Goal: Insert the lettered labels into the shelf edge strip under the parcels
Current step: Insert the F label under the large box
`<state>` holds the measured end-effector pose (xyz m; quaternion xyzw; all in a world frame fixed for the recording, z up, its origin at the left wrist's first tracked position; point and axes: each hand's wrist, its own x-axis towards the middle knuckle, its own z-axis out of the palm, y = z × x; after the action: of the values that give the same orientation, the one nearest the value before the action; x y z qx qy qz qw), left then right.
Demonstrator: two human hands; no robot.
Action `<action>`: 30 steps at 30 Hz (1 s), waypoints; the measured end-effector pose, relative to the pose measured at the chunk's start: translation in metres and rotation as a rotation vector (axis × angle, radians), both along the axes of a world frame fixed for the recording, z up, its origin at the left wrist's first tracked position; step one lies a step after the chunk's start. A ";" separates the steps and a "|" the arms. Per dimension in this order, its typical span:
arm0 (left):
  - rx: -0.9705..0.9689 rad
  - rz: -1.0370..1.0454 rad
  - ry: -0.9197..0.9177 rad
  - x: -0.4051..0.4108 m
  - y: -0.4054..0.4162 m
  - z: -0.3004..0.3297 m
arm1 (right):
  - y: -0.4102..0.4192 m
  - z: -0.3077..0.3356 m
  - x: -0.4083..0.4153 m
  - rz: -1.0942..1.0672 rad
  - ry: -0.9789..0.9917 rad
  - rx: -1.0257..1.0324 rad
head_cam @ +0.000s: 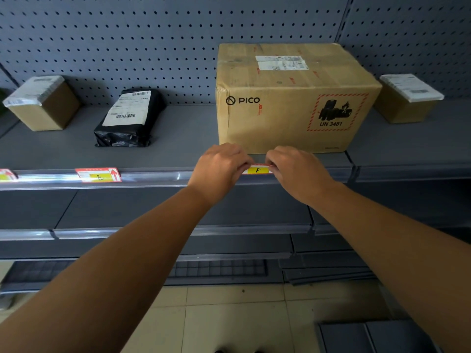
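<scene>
A red, white and yellow label marked F (258, 170) sits at the clear shelf edge strip (153, 177), right below the big PICO cardboard box (293, 103). My left hand (219, 169) pinches its left end and my right hand (298, 171) pinches its right end; both ends are hidden under my fingers. Further left, a label marked E (99, 175) is seated in the strip below the black plastic parcel (130, 118). Another label (7, 174) shows partly at the far left edge, under a small brown box (43, 103).
A small brown box (407, 98) stands on the adjoining shelf to the right. Pegboard backs the shelf. Lower grey shelves (127, 233) jut out beneath my arms. Tiled floor and dark panels (369, 337) lie below.
</scene>
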<state>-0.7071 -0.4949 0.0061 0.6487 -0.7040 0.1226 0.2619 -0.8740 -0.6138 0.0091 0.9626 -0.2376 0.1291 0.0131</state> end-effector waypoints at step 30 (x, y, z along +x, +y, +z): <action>0.093 0.035 0.018 0.015 0.014 0.002 | 0.017 -0.041 -0.034 0.020 -0.248 -0.175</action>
<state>-0.6925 -0.4813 0.0082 0.6734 -0.6951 0.0882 0.2356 -0.9082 -0.5963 -0.0321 0.9369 -0.2155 0.2672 0.0660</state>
